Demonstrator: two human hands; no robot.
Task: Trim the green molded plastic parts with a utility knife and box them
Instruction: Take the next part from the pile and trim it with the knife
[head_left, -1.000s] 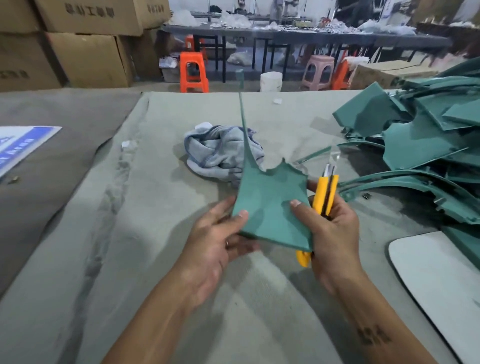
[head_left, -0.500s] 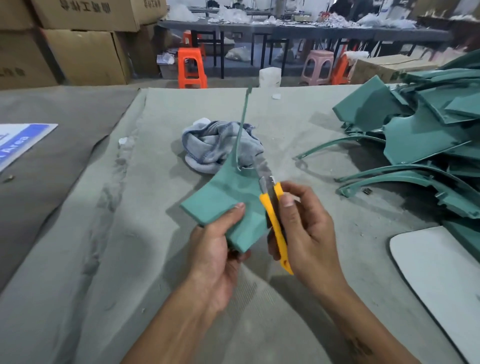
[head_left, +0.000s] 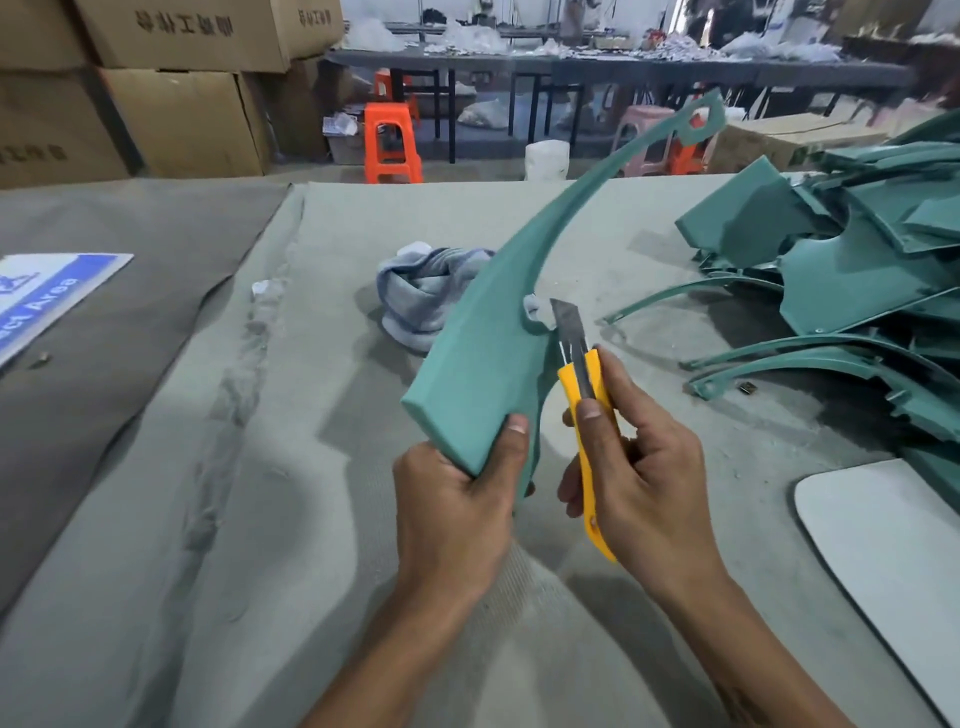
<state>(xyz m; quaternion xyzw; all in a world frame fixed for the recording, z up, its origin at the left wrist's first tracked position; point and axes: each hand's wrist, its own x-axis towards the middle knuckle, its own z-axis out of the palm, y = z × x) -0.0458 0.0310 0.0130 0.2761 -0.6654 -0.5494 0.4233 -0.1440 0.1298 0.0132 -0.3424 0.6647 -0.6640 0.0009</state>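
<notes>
Your left hand (head_left: 457, 499) grips the wide end of the green part (head_left: 488, 353). Your right hand (head_left: 634, 467) pinches the yellow knife (head_left: 584, 415), blade beside the part's notch.

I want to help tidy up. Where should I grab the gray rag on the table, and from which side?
Take the gray rag by its bunched top folds, coming down from above on its left side. It lies in a soft heap, so the raised folds give your fingers something to pinch. The held green part and the utility knife blade are close on its right, so I would keep away from that side.
</notes>
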